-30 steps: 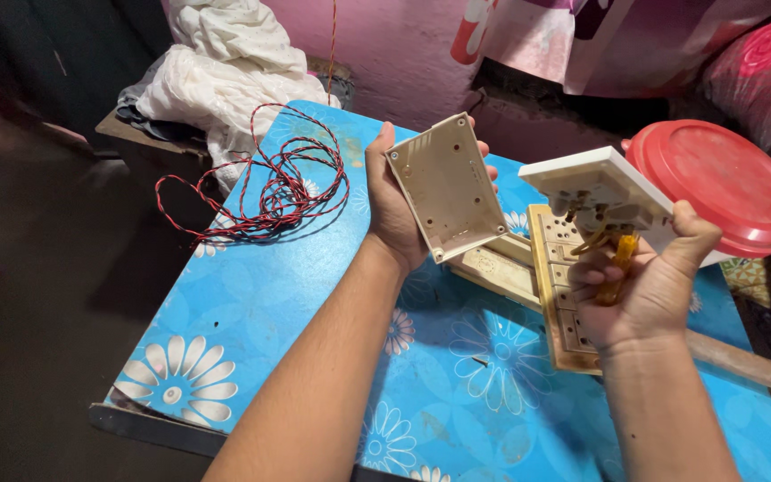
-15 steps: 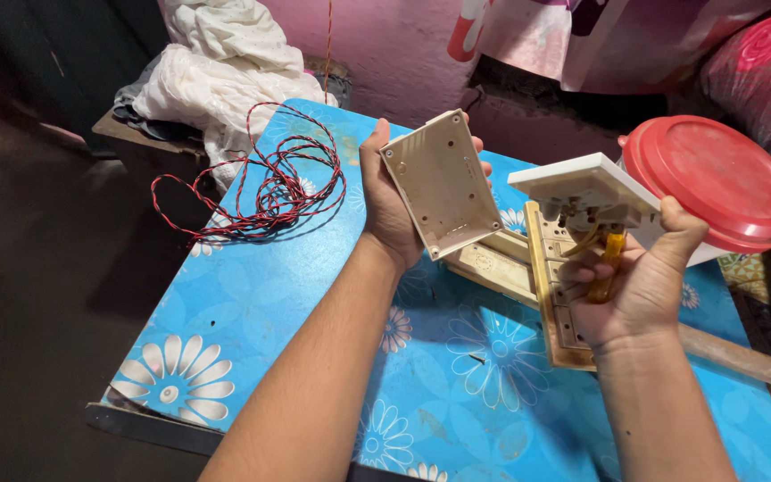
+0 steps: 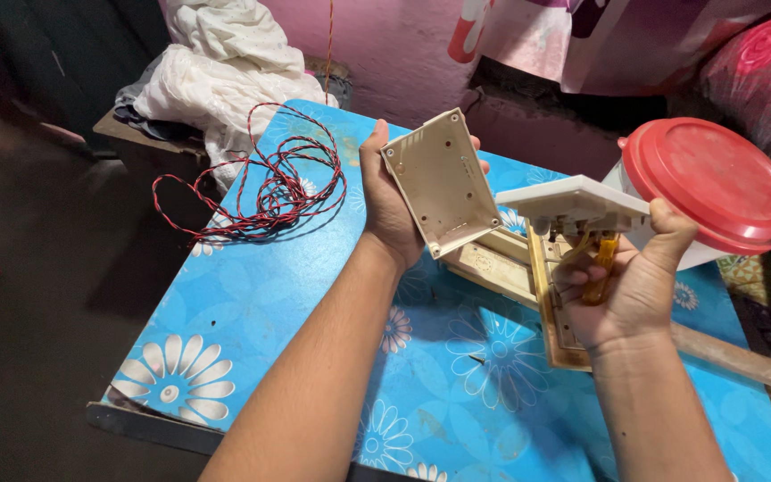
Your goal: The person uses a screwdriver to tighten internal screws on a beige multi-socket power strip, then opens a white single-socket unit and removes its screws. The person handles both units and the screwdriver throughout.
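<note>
Left hand at frame centre, fingers wrapped around the back of a cream plastic box shell, clamped on it; open hollow side faces the camera, box tilted, lower edge near the wooden pieces below. Right hand centre-right, closed on a white flat cover plate, thumb on the plate's right edge, plate held roughly level above the palm. The same hand also pins a yellow-handled tool against the palm; its tip is hidden. Box and plate are close, with a small gap between them, not touching.

Under both hands: a wooden frame board lying on the table, with a wooden strip crossing beneath the box. Longer wooden bar runs off to the lower right.

Table has a blue cover with white flower print. Twisted red and black wire loosely coiled at the upper-left part of the table, one loop hanging past the edge. White container with red lid at right, just behind the right hand. White cloth pile at upper left behind the table. Pink wall at top. Dark floor at left.
</note>
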